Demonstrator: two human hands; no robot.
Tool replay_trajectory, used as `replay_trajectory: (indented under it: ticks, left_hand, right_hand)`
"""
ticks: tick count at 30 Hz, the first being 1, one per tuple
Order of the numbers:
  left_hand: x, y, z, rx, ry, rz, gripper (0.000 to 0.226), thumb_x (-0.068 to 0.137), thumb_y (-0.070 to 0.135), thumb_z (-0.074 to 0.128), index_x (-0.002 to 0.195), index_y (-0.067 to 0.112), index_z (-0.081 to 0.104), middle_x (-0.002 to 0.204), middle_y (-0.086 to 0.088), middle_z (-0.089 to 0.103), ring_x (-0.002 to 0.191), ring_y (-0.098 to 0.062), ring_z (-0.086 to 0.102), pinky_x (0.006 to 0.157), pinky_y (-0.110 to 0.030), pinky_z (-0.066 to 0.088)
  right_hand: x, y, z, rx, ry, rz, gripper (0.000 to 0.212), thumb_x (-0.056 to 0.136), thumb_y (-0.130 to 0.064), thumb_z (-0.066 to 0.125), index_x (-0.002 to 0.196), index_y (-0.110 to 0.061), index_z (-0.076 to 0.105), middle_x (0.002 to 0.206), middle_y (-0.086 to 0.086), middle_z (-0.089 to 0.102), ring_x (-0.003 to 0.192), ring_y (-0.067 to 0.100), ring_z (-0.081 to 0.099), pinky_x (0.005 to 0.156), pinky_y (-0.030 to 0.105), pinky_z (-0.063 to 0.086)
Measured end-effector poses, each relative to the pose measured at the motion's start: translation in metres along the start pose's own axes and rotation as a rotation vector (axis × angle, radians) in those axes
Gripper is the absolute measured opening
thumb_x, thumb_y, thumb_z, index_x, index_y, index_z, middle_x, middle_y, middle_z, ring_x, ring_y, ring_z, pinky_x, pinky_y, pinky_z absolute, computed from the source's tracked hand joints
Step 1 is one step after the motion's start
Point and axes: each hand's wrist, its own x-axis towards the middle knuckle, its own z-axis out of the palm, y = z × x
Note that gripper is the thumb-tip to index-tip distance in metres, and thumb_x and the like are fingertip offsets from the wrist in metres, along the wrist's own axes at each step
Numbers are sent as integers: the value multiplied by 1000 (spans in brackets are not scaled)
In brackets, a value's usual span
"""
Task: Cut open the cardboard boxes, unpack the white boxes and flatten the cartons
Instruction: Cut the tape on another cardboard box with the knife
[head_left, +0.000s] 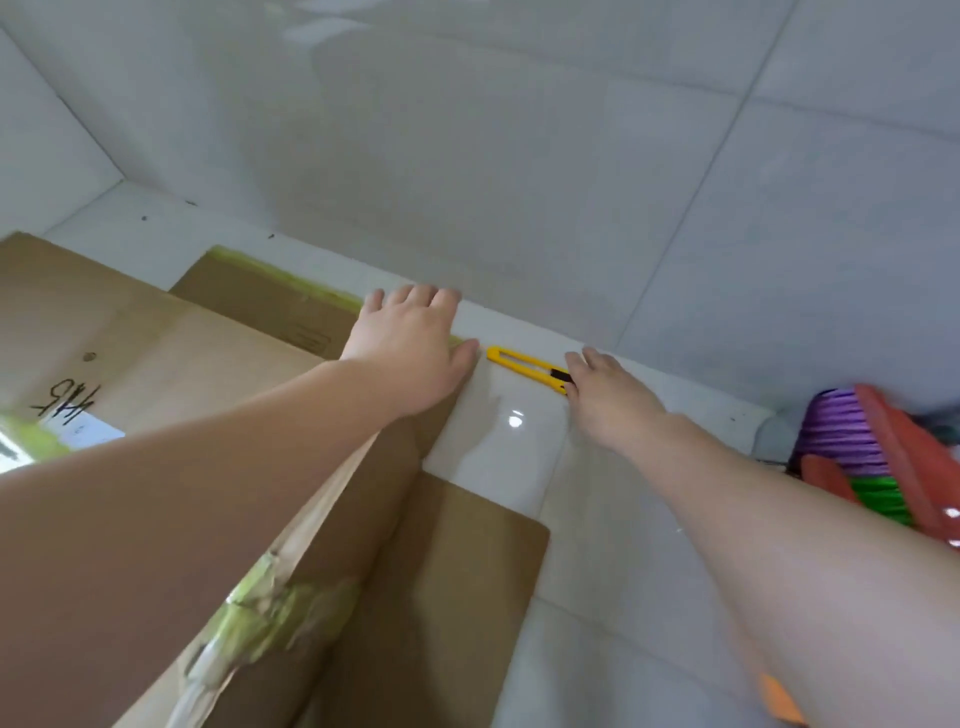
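— Where is the cardboard carton (171, 358) seen?

— It is laid flat on the white tiled floor (613, 519), on the left side of the view, close to the tiled wall (519, 156). A handwritten mark is seen on its upper face, and yellow-green tape (280, 618) is stuck along its near edge and also along the far flap beside the wall.

— How is the left hand (410, 348) placed?

— It is laid palm down on the far right corner of the carton. The fingers are stretched out straight and nothing is gripped by them; the thumb is spread toward the right, and its tip is very near to the yellow utility knife (527, 366).

— And the knife, where is it found?

— It is laid on the floor between the two hands, just beside the carton corner and close to the wall base. Its black slider end is pointed to the right.

— What is done by the right hand (613, 400)?

— It is held low over the floor, and the black end of the knife is touched or covered by its fingers. Whether the knife is really pinched cannot be told, because the fingertips are hidden by the back of the hand.

— Is anything else seen?

— A bundle of purple and green cord with red parts (878, 457) is seen at the right edge, on the floor near the wall.
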Motion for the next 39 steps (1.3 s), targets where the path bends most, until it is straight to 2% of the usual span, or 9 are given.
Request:
replay_trajectory:
  ticks: [3, 7, 9, 13, 19, 23, 28, 35, 39]
  left_hand:
    - [-3, 0, -1, 12, -6, -40, 58, 92, 50, 40, 139, 18, 35, 140, -6, 43, 132, -26, 34, 110, -42, 22]
    - [-8, -7, -5, 23, -10, -65, 56, 93, 50, 38, 139, 19, 34, 142, -4, 42, 133, -24, 33, 112, -41, 20]
    - [-11, -10, -7, 37, -17, -55, 56, 94, 50, 37, 140, 19, 34, 142, -3, 41, 134, -23, 33, 111, -39, 19]
    - [-20, -22, -14, 34, -5, -51, 55, 94, 51, 37, 139, 20, 34, 141, -2, 42, 133, -23, 34, 110, -36, 17]
    - [-47, -42, -30, 69, 4, -2, 54, 92, 49, 38, 138, 21, 37, 137, 0, 46, 130, -21, 36, 113, -36, 16]
    - [-59, -56, -39, 76, 10, -18, 53, 93, 48, 38, 139, 21, 37, 138, 1, 46, 132, -20, 36, 113, -35, 18]
    - [-73, -60, -44, 60, 19, -16, 52, 93, 45, 41, 139, 21, 39, 138, 1, 47, 132, -21, 36, 114, -35, 19]
    - [-76, -69, -40, 82, 3, 0, 48, 94, 43, 42, 136, 22, 41, 138, 3, 47, 132, -17, 36, 114, -36, 19]
    - [-77, -73, -36, 80, 17, -9, 46, 94, 41, 42, 135, 21, 43, 137, 2, 48, 131, -18, 38, 113, -35, 20]
  right_hand:
    - [17, 10, 22, 33, -79, -30, 53, 93, -9, 43, 143, -12, 26, 152, 11, 20, 136, 27, 26, 103, 38, 35]
    - [36, 4, 38, 29, -85, -64, 61, 89, 0, 36, 147, -9, 19, 155, 15, 14, 139, 30, 23, 108, 39, 31]
    - [43, 0, 45, -21, -87, -46, 59, 90, -1, 33, 147, -7, 20, 152, 18, 18, 134, 33, 29, 105, 41, 35]
    - [45, -9, 54, -58, -61, 55, 42, 91, 0, 31, 132, -2, 42, 126, 16, 44, 115, 32, 48, 94, 39, 44]
    - [36, -28, 66, -25, 9, 142, 37, 90, 0, 36, 125, -4, 49, 113, 15, 50, 103, 33, 58, 88, 39, 48]
    - [31, -35, 64, 55, -27, 226, 35, 91, -4, 36, 121, -5, 52, 111, 15, 52, 104, 33, 57, 88, 38, 47]
    - [27, -33, 63, 96, 11, 305, 28, 96, -16, 45, 121, -6, 54, 113, 14, 52, 107, 32, 53, 86, 36, 46]
    - [40, -29, 62, 234, 59, 374, 25, 90, -4, 42, 114, -2, 47, 113, 22, 53, 107, 40, 52, 86, 40, 44]
    - [46, -32, 64, 257, 35, 410, 29, 88, -12, 50, 114, -2, 46, 116, 22, 52, 109, 40, 51, 90, 40, 43]
